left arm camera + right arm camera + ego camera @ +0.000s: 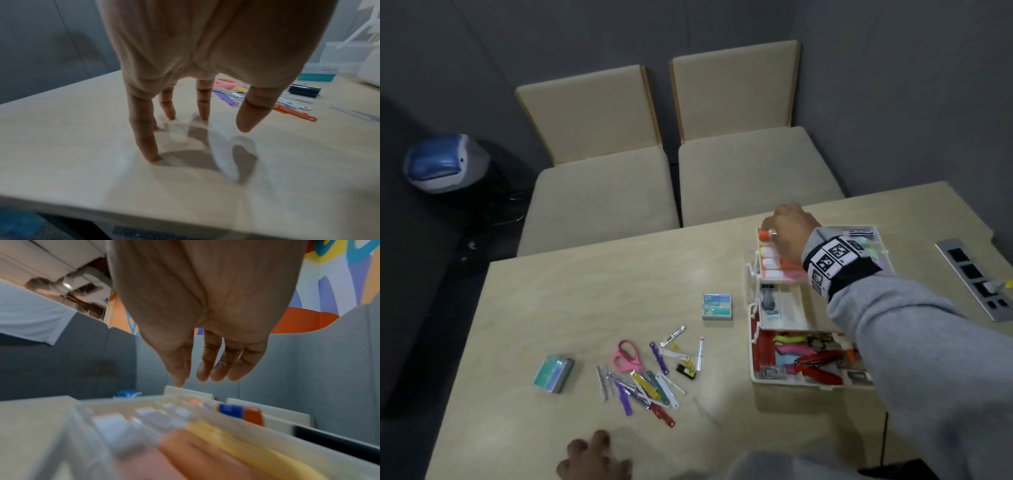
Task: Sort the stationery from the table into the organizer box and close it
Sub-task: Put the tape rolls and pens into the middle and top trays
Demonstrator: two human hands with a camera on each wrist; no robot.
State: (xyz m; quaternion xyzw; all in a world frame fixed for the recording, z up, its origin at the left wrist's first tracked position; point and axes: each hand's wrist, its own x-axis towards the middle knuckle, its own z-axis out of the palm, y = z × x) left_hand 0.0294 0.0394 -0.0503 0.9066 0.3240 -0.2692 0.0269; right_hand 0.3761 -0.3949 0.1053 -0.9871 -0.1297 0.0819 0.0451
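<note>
Fingertips of the left hand (594, 457) rest spread on the pale table (551, 301). Over the organizer box (815, 308), the right hand (789, 233) hovers above its top tray, fingers relaxed and holding nothing. Placing seems just done; next comes a reach back to the loose clips (647, 377), pink scissors (626, 356) and small packs (717, 306). Two beige chairs (599, 154) face grey walls.

Your right arm wears a grey sleeve (914, 342); a black wristband (839, 263) carries white square coded markers. Both hands are bare.
</note>
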